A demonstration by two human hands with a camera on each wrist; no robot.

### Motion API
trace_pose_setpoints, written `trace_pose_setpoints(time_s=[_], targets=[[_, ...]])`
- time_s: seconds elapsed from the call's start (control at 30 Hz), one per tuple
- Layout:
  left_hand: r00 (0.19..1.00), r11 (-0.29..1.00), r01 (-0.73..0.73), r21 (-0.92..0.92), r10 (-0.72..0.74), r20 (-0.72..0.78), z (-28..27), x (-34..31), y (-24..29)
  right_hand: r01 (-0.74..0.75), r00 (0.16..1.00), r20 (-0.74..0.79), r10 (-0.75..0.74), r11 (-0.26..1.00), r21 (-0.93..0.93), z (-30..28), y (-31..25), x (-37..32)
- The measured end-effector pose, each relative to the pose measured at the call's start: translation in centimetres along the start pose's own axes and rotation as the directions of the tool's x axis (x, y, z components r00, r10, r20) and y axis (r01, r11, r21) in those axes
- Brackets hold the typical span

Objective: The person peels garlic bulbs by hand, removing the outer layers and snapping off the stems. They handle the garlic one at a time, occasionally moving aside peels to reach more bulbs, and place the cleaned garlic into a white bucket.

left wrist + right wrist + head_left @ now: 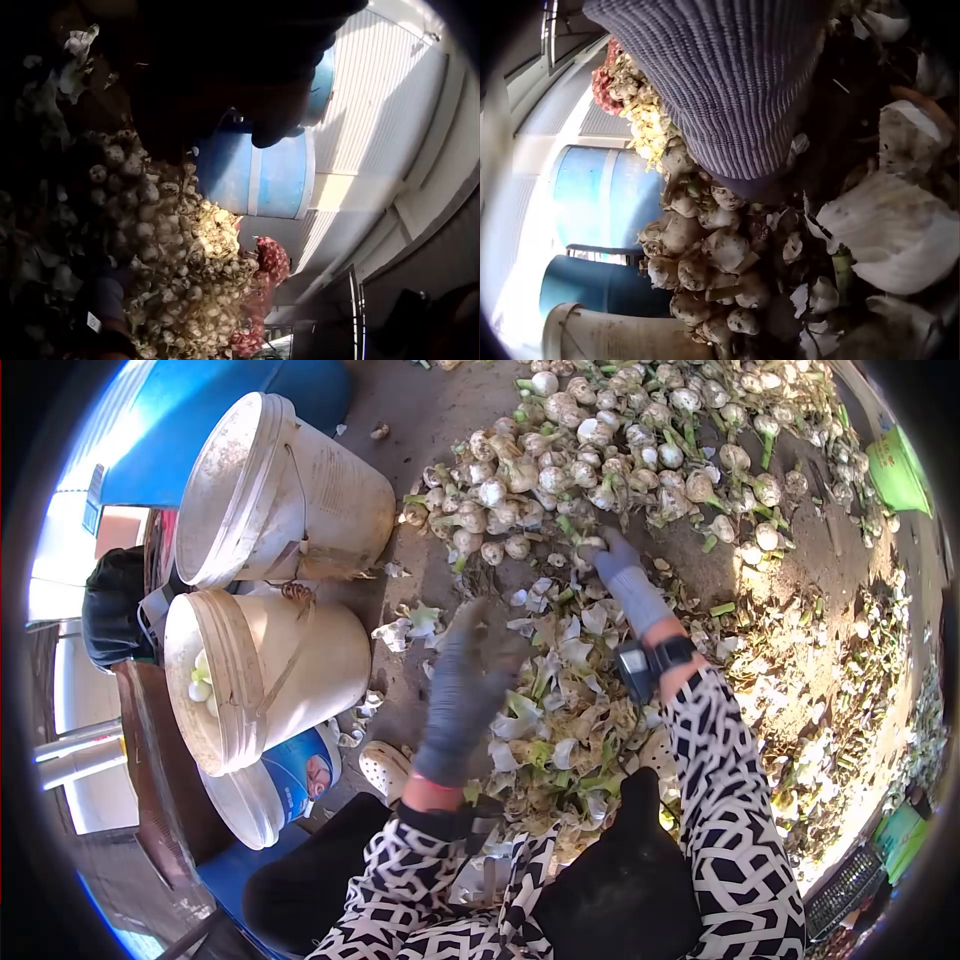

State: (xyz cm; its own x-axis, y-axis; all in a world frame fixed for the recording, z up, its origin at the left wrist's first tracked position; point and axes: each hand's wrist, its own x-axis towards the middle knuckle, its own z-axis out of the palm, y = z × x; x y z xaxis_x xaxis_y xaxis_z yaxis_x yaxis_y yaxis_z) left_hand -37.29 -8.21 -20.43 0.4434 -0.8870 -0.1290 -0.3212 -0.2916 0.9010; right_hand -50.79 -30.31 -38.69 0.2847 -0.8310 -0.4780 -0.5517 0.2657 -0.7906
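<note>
Garlic pile (600, 450), right hand (622, 568) fingers touching its edge, left hand (465, 690) fingers spread

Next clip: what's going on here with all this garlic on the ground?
A person sits by a heap of garlic bulbs. The gloved right hand is at the near edge of the heap; whether its grip has closed on a bulb cannot be told. The gloved left hand, blurred, is raised above a litter of loose skins, fingers relaxed and holding nothing. To the left, white buckets lie tipped on their sides; the middle bucket has a few pale pieces inside.
</note>
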Motion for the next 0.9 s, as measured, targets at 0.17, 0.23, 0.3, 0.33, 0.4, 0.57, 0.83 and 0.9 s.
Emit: trace_pose_setpoints(time_s=[0.17, 0.23, 0.3, 0.33, 0.4, 0.57, 0.83, 0.9], targets=[[0.980, 0.954, -0.186, 0.235, 0.196, -0.019, 6.9, 1.4, -1.0, -0.427, 0.858, 0.423, -0.294, 0.053, 0.903, 0.6, -3.0, -15.2], [0.977, 0.949, -0.192, 0.251, 0.209, -0.044, 7.3, 1.1, -0.8, -0.416, 0.863, 0.408, -0.298, 0.040, 0.908, -1.3, -4.4, -17.1], [0.920, 0.870, -0.370, 0.325, 0.392, -0.003, 6.5, 0.8, 0.7, 0.049, 0.904, 0.179, -0.388, 0.511, 0.858, -3.1, -4.1, -17.2], [0.906, 0.830, -0.403, 0.386, 0.421, 0.041, 5.9, 0.6, 1.9, 0.494, 0.827, 0.029, -0.562, 0.750, 0.440, -3.9, -4.4, -17.3], [0.889, 0.769, -0.429, 0.473, 0.453, 0.070, 5.2, -0.1, 3.2, 0.529, 0.827, 0.011, -0.562, 0.785, 0.322, -5.2, -6.1, -18.2], [0.930, 0.898, -0.367, 0.243, 0.345, 0.130, 4.3, -1.5, 3.0, 0.345, 0.876, 0.155, -0.457, 0.817, 0.462, -6.3, -7.1, -19.8], [0.804, 0.168, 0.585, -0.793, 0.010, 0.595, 2.9, -2.8, 2.2, 0.159, 0.878, 0.303, -0.370, 0.823, 0.545, -7.8, -6.7, -22.1], [0.916, 0.884, -0.379, 0.272, 0.317, 0.245, 2.9, -2.6, 1.4, -0.126, 0.669, 0.631, -0.393, 0.777, 0.617, -8.5, -6.5, -22.1]])
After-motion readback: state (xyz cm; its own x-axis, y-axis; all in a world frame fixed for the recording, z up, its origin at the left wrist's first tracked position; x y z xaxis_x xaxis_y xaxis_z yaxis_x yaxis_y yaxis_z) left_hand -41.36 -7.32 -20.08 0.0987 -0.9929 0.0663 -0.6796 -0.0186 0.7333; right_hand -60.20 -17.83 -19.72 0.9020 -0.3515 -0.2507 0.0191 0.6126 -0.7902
